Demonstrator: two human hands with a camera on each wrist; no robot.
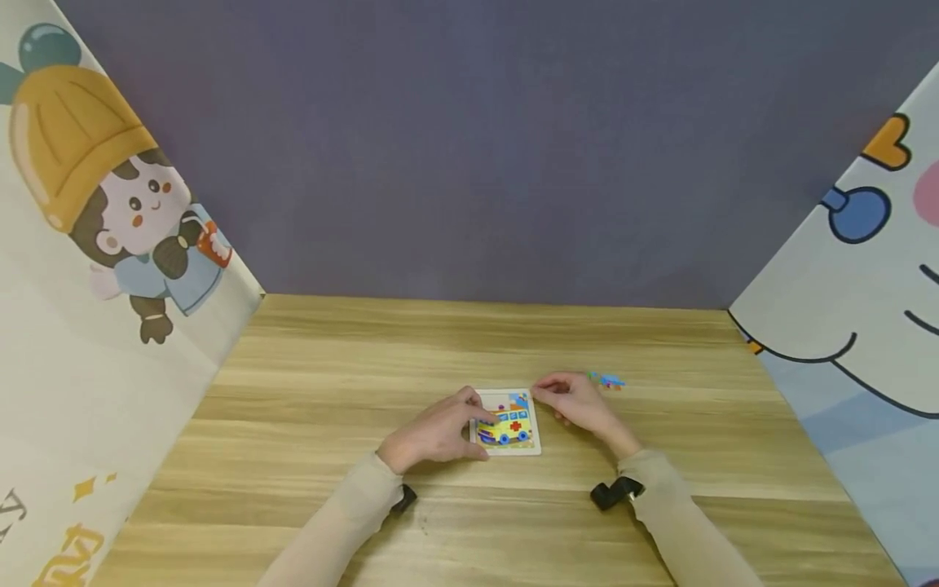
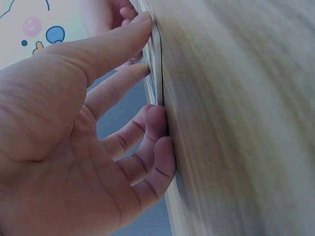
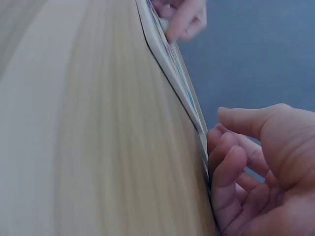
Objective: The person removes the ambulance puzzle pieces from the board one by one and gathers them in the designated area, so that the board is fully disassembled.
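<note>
A small square puzzle board point(image 1: 536, 440) with a pale rim lies on the table, showing a yellow ambulance picture with a red cross. From its left side my left hand point(image 1: 440, 428) holds it. The thumb is at the near rim, one finger rests on the picture, and in the left wrist view the other fingers point(image 2: 156, 118) bend down at the board's edge. At the far right corner is my right hand point(image 1: 579, 401), its fingers loosely bent. In the right wrist view, fingertips point(image 3: 215, 140) are by the corner, with no piece visible between thumb and fingers.
Several small blue, orange and green pieces point(image 1: 609, 381) lie on the table just beyond the right hand, partly hidden by it. A wood-grain table point(image 1: 352, 342) meets a dark back wall point(image 1: 469, 163). Cartoon-printed panels point(image 1: 183, 342) stand at both sides.
</note>
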